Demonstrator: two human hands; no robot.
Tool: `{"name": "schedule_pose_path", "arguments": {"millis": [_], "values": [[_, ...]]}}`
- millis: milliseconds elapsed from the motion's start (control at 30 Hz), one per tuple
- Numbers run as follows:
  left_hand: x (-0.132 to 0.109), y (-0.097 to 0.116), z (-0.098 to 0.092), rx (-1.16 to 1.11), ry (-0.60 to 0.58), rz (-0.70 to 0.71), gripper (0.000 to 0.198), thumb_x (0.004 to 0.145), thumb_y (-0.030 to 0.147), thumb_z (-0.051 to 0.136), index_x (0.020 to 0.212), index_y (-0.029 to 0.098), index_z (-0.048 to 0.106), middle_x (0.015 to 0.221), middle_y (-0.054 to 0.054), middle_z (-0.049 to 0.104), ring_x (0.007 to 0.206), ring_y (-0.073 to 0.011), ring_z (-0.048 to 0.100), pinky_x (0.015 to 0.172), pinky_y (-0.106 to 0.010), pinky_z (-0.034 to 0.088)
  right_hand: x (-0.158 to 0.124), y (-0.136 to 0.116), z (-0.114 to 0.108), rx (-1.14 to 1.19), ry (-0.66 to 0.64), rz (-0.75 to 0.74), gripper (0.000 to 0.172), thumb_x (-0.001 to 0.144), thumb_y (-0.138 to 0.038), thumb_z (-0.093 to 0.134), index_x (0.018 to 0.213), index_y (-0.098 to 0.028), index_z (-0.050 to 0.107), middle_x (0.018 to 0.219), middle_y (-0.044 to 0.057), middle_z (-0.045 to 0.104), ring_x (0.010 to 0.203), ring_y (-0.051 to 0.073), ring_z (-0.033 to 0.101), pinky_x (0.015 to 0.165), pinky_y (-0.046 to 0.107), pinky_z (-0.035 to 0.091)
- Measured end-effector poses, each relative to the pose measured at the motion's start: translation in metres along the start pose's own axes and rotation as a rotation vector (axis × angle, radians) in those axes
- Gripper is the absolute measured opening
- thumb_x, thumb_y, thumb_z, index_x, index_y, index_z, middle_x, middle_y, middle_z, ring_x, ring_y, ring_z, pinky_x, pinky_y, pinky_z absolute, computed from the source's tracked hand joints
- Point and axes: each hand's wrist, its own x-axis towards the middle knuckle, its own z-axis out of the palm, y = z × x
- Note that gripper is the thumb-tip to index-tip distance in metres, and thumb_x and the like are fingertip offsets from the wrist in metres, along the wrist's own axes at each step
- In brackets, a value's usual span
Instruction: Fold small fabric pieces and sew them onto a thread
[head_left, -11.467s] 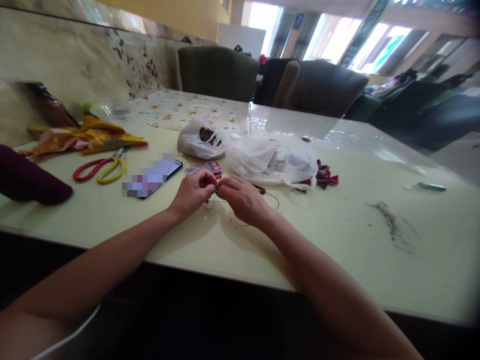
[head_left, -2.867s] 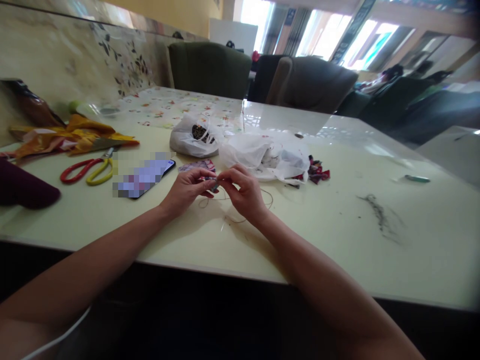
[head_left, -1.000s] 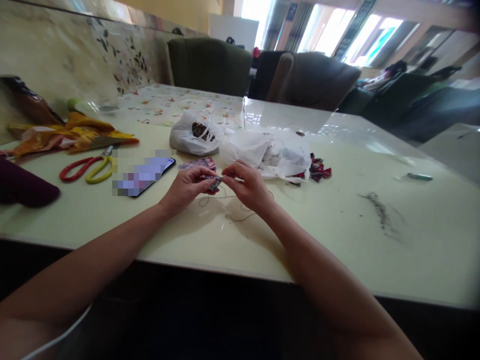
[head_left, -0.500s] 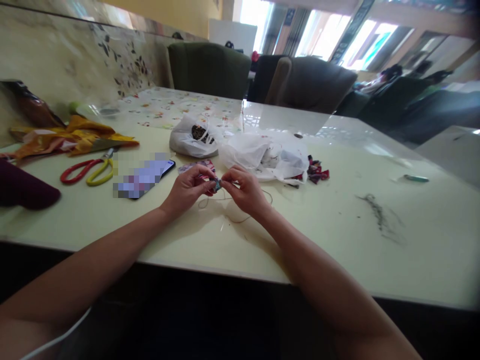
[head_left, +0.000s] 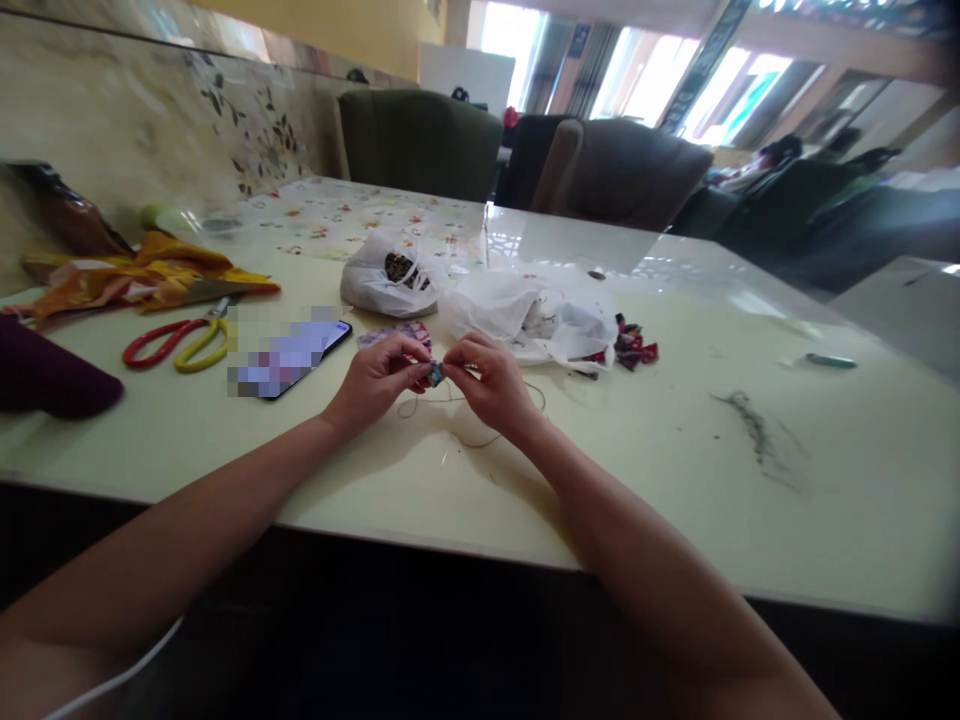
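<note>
Pinch grip on both sides: left hand (head_left: 375,378) and right hand (head_left: 491,385) each clamp fingertips on small blue-grey bead-like piece (head_left: 435,374), which sits between the two hands, just above cream glossy table (head_left: 675,480). Thin tan thread (head_left: 480,441) loops on table under and beside right hand. Crumpled white plastic bag (head_left: 532,315) just beyond right hand, red fabric scraps (head_left: 634,346) right of it. Black smartphone (head_left: 289,355) left of left hand, red-and-yellow scissors (head_left: 176,342) further left.
</note>
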Motion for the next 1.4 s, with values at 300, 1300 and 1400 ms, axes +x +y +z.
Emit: {"name": "schedule_pose_path", "arguments": {"millis": [300, 1300, 1400], "values": [[0.002, 0.006, -0.006, 0.218, -0.041, 0.110, 0.031, 0.086, 0.045, 0.075, 0.079, 0.017, 0.066, 0.090, -0.006, 0.067, 0.060, -0.0100, 0.062, 0.045, -0.019, 0.050, -0.003, 0.000, 0.002, -0.122, 0.026, -0.094, 0.017, 0.094, -0.019, 0.057, 0.077, -0.020, 0.060, 0.084, 0.004, 0.058, 0.075, 0.016, 0.054, 0.069, 0.030, 0.042], [-0.004, 0.001, 0.001, 0.152, -0.102, -0.053, 0.029, 0.093, 0.046, 0.065, 0.095, 0.017, 0.061, 0.065, -0.002, 0.072, 0.060, -0.0162, 0.072, 0.061, -0.026, 0.059, -0.007, 0.000, 0.017, -0.077, 0.032, 0.008, 0.012, 0.095, -0.022, 0.060, 0.083, -0.019, 0.060, 0.082, 0.003, 0.062, 0.077, 0.016, 0.058, 0.072, 0.028, 0.043], [-0.004, 0.004, 0.003, 0.051, -0.067, -0.131, 0.036, 0.087, 0.049, 0.071, 0.099, 0.017, 0.063, 0.075, -0.003, 0.074, 0.062, -0.0165, 0.073, 0.060, -0.027, 0.060, -0.008, -0.002, 0.017, -0.088, 0.065, -0.008, 0.015, 0.094, -0.019, 0.058, 0.079, -0.020, 0.057, 0.078, 0.002, 0.062, 0.074, 0.015, 0.057, 0.070, 0.027, 0.042]]}}
